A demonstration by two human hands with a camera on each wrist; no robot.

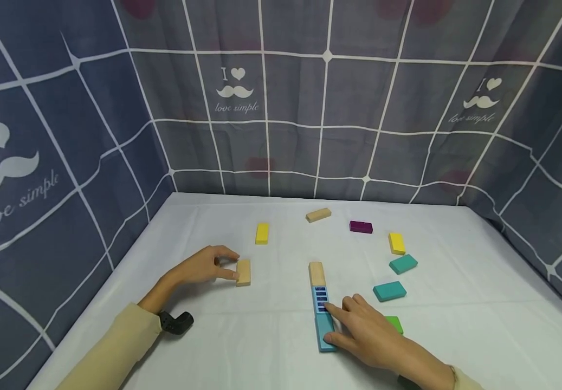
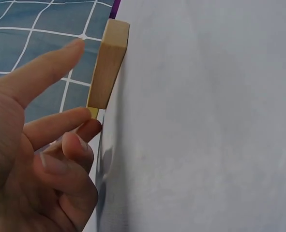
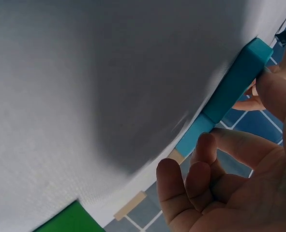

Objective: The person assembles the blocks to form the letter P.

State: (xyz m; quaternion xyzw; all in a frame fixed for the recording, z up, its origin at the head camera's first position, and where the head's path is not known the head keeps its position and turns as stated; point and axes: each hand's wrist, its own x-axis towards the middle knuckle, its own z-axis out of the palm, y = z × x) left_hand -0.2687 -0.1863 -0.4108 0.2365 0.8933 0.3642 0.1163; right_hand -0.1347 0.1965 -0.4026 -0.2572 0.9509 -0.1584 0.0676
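Note:
On the left of the white table, my left hand (image 1: 206,265) reaches to a plain wooden block (image 1: 244,272), thumb and index finger by its left side. The left wrist view shows these fingers spread beside the wooden block (image 2: 108,72), not closed round it. A straight row of blocks lies right of it: a wooden block (image 1: 317,274) at the far end, a light blue block with dark printed bars (image 1: 320,299), then a plain blue block (image 1: 324,331) nearest me. My right hand (image 1: 370,330) touches the row, index fingertip on the printed block and thumb on the plain blue one.
Farther back lie a yellow block (image 1: 262,233), a tilted wooden block (image 1: 318,215) and a purple block (image 1: 361,227). To the right are another yellow block (image 1: 396,244), two teal blocks (image 1: 389,291) and a green block (image 1: 395,324), partly hidden by my right hand. Checked curtains (image 1: 290,146) border the table.

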